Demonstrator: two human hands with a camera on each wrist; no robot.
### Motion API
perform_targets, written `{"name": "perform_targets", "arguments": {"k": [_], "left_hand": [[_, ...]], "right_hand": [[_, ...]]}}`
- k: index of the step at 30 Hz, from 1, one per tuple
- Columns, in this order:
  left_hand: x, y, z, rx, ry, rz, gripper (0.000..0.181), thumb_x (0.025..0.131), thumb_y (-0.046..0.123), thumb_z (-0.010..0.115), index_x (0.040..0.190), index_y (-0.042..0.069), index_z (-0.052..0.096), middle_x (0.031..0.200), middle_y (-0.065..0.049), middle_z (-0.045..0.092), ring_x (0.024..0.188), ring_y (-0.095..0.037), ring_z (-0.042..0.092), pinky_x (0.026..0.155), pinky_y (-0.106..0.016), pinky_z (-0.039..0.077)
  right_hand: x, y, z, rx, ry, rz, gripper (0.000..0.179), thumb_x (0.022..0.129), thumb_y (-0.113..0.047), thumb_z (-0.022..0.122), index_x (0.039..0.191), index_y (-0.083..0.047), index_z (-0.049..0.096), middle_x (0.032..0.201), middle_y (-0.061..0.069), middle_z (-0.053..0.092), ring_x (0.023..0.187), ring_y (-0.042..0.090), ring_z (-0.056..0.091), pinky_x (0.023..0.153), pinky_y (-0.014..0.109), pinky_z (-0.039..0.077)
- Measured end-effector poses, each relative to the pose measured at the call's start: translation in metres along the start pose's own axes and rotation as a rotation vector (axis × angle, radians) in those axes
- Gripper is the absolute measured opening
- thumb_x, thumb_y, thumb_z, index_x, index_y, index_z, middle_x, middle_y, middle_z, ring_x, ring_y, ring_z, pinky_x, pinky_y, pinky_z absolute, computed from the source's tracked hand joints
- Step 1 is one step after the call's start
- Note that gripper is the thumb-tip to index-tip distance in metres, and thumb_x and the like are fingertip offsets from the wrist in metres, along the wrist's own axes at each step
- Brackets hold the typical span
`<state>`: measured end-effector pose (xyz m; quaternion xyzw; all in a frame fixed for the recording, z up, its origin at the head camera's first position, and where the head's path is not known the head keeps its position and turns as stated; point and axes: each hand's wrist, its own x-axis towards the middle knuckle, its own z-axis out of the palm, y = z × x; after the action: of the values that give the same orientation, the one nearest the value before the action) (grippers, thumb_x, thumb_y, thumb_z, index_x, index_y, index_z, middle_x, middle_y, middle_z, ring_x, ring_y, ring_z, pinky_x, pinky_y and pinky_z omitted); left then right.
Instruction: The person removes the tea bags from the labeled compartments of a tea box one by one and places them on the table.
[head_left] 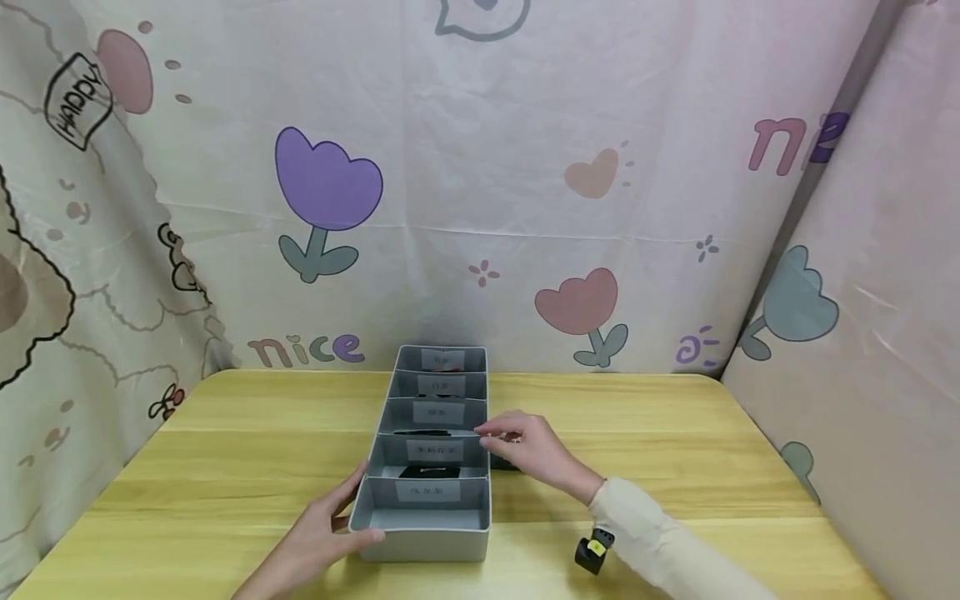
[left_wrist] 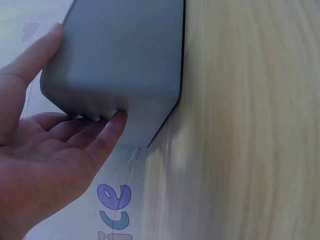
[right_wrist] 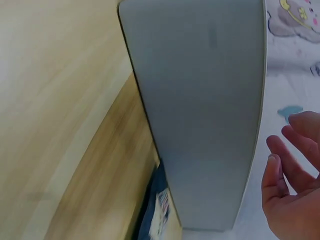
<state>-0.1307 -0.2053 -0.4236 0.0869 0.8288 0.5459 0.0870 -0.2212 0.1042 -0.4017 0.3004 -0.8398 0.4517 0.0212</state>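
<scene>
A long grey storage box (head_left: 427,546) stands on the table, split by dividers into several compartments with paper labels, such as the front label (head_left: 428,492). My left hand (head_left: 322,533) grips its front left corner, thumb over the front rim and fingers against the left side. In the left wrist view the left hand (left_wrist: 55,150) shows the fingertips pressed to the wall. My right hand (head_left: 531,450) hovers at the right rim by the middle compartments, fingers loosely bent and nothing between them. Black flat items, like the black packet (head_left: 430,472), lie inside the rear compartments.
A dark packet (right_wrist: 156,212) with a printed label lies on the wooden table (head_left: 637,467) against the box's right side, partly behind my right hand. A patterned cloth (head_left: 465,167) hangs behind and at both sides. A small black device (head_left: 595,550) hangs at my right wrist.
</scene>
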Motion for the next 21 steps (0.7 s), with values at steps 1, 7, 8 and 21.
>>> {"name": "perform_targets", "arguments": {"k": [1,7,8,21], "left_hand": [[0.0,0.0,0.0,0.003,0.0,0.0,0.091,0.082,0.018,0.078,0.151,-0.005,0.022,0.151,-0.031,0.021,0.131,-0.051,0.032,0.095,-0.043,0.047],[0.0,0.0,-0.001,-0.008,-0.002,-0.026,0.09,0.083,0.017,0.077,0.151,-0.005,0.021,0.151,-0.032,0.02,0.132,-0.05,0.031,0.095,-0.044,0.047],[0.0,0.0,-0.001,-0.012,-0.001,-0.032,0.09,0.083,0.017,0.077,0.151,-0.004,0.021,0.151,-0.032,0.02,0.133,-0.05,0.03,0.096,-0.044,0.046],[0.001,0.0,0.0,0.006,-0.009,-0.034,0.091,0.083,0.017,0.077,0.151,-0.005,0.021,0.149,-0.034,0.023,0.131,-0.05,0.033,0.094,-0.043,0.048]], "right_hand": [[0.0,-0.002,0.001,-0.007,-0.01,-0.011,0.02,0.093,-0.017,0.066,0.108,-0.007,0.075,0.105,0.001,0.068,0.091,0.014,0.06,0.075,0.028,0.052],[0.004,-0.013,0.01,-0.056,-0.071,-0.087,0.022,0.093,-0.02,0.067,0.109,-0.008,0.075,0.107,-0.001,0.071,0.097,0.012,0.058,0.078,0.031,0.049],[0.005,-0.014,0.013,-0.07,-0.085,-0.103,0.022,0.093,-0.02,0.067,0.109,-0.008,0.075,0.107,-0.001,0.071,0.096,0.011,0.058,0.078,0.03,0.048],[0.007,-0.022,0.043,-0.163,-0.16,-0.173,0.022,0.093,-0.019,0.067,0.112,-0.009,0.074,0.106,-0.006,0.071,0.097,0.007,0.049,0.081,0.021,0.042]]}}
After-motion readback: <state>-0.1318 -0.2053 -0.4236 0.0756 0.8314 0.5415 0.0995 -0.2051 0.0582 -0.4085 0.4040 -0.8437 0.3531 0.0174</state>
